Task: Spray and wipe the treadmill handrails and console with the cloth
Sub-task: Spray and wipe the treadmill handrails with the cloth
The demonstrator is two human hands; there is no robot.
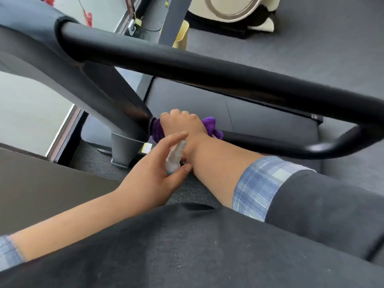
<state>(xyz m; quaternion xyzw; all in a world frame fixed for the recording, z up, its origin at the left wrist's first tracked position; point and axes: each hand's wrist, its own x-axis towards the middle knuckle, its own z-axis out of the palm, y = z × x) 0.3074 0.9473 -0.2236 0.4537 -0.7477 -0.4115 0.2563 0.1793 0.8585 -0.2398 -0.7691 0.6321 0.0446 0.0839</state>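
Fingers (182,116) of the right hand (181,126) are curling down over one purple cloth (211,125), gripping it around the lower black bar (270,142) of the treadmill, just where that bar is meeting the grey upright (93,94). Purple folds are sticking out on both sides of the hand, left near the upright and right along the bar. One left hand (153,173) is hovering just beside the right wrist, its thumb and fingers pinching one small pale spray bottle (174,157), which is tilting with its nozzle end up and to the right, almost touching the right forearm. One thick black handrail (207,71) is running diagonally across the upper picture and looping round at the right into the lower bar. Two forearms are showing bare; a blue plaid cuff (255,188) is rolled on the right arm under a dark sleeve (322,204). One yellowish container (181,36) is standing on the grey floor beyond the rail.
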